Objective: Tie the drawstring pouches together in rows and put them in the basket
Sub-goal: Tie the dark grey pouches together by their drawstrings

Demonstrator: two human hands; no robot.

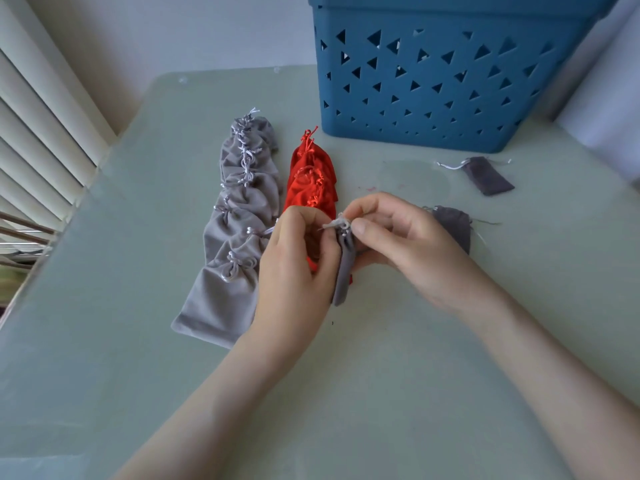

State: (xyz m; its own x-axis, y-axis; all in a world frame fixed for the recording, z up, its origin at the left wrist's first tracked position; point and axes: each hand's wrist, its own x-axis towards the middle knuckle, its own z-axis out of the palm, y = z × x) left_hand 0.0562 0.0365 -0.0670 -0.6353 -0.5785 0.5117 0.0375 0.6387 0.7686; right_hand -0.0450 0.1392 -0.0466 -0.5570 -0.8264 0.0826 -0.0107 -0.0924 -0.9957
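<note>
Head view: my left grip [298, 258] held a small grey pouch [344, 271], right grip [391, 237] pinched its drawstring [336, 223]; red pouch row [311, 174] lay just behind.

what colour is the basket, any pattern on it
The basket is teal blue, with triangular cut-outs scattered over its wall. It shows in the head view.

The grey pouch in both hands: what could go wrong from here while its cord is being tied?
1. The thin white drawstring is only pinched by the left hand and right hand above the grey pouch; it may slip and leave a loose knot.
2. The pouch hangs over the near end of the red row; their cords might tangle.
3. A dark pouch lies half hidden behind the right hand and could be forgotten.
</note>
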